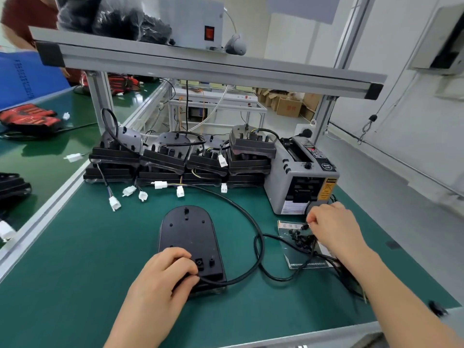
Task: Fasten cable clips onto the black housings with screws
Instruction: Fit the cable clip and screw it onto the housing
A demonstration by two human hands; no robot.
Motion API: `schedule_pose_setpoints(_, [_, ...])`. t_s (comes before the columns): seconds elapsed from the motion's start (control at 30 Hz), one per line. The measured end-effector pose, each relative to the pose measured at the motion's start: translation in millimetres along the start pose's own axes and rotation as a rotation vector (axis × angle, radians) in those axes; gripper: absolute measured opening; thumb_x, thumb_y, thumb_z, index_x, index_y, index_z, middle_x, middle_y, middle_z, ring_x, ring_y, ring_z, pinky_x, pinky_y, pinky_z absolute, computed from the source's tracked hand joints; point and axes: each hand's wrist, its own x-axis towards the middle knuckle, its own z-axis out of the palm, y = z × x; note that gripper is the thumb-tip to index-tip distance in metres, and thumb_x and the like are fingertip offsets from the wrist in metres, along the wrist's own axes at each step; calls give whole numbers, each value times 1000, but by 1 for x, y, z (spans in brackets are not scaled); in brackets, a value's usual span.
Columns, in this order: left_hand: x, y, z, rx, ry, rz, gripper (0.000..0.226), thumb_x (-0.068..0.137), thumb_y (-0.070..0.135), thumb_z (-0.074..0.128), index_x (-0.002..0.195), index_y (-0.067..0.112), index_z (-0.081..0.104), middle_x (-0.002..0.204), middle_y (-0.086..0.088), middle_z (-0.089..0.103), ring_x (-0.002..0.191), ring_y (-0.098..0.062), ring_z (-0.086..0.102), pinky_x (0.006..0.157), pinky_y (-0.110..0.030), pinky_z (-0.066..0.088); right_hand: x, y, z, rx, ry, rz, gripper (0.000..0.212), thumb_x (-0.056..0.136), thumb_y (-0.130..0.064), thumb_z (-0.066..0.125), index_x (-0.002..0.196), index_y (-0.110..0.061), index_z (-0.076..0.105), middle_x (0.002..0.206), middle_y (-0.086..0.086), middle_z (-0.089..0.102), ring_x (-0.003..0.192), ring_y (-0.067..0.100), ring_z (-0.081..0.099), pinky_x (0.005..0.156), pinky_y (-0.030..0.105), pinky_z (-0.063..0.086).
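A black housing (187, 234) lies flat on the green mat in front of me, its black cable (247, 217) looping off to the right. My left hand (163, 275) grips the housing's near end where the cable enters. My right hand (331, 227) pinches a small black cable clip (305, 226) over a pile of black clips (302, 238) lying on a printed card (307, 261).
Stacked black housings (180, 159) with white connectors line the back of the mat. A grey tape dispenser (301, 182) stands at the right. An aluminium shelf frame (200, 69) hangs overhead. Another person's bench with red parts (27, 116) is on the left.
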Motion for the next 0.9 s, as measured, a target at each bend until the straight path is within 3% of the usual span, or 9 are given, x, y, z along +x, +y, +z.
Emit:
schedule_pose_setpoints(0.23, [0,2,0,-3,2,-6,32,71,10,82,76,33,59,100,27,50,91,3,46,68,-15,41,25,3,25,-180,-115,-61,18,88,-20,53,101,-30,62,101,-8,65,107,19,45,83,32,35])
schedule_pose_setpoints(0.67, [1,7,-5,11,-36,-17,27,71,11,81,76,29,61,96,24,54,89,2,46,68,-10,37,29,-3,28,-164,-109,-41,19,90,-21,47,104,-20,60,98,-1,67,99,22,50,79,32,43])
schedule_pose_setpoints(0.8, [5,7,-10,-19,-74,-62,15,79,24,75,79,33,62,96,27,54,93,1,48,69,-9,37,10,-25,3,240,-24,-28,9,89,-21,53,91,-25,60,85,-9,65,88,17,56,72,30,44])
schedule_pose_setpoints(0.9, [11,10,-14,-74,-100,-118,11,85,37,64,76,37,60,97,27,53,93,0,50,71,-9,37,-16,-62,-21,775,-176,-16,9,86,-16,62,82,-24,62,76,-11,67,72,6,65,70,24,50])
